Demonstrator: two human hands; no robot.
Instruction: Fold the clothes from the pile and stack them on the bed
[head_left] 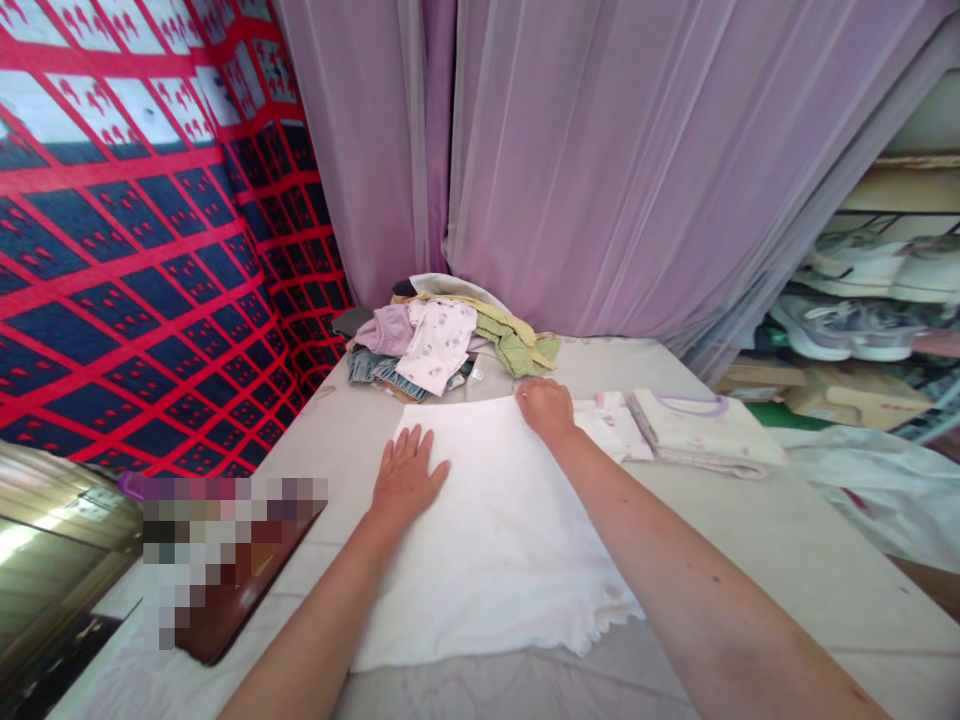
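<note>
A white garment [480, 530] lies spread out on the cloth-covered table, its wavy, frilled hem toward me. My left hand [409, 470] rests flat on its far left part, fingers spread. At the far right corner, my right hand [546, 408] has its fingers curled and pressed on the garment's edge; they look closed on that corner. Just right of this hand is a small folded printed garment [615, 425], partly behind my forearm. Beside it sits a folded cream garment [697, 430] with a lilac neckline.
A heap of clothes [442, 335] lies at the table's back by the purple curtain [585, 170]. At left, a dark brown object [255, 590] is partly pixelated. A red and navy patterned cloth [150, 260] hangs left. Shoes [847, 325] and boxes [855, 395] fill shelves at right.
</note>
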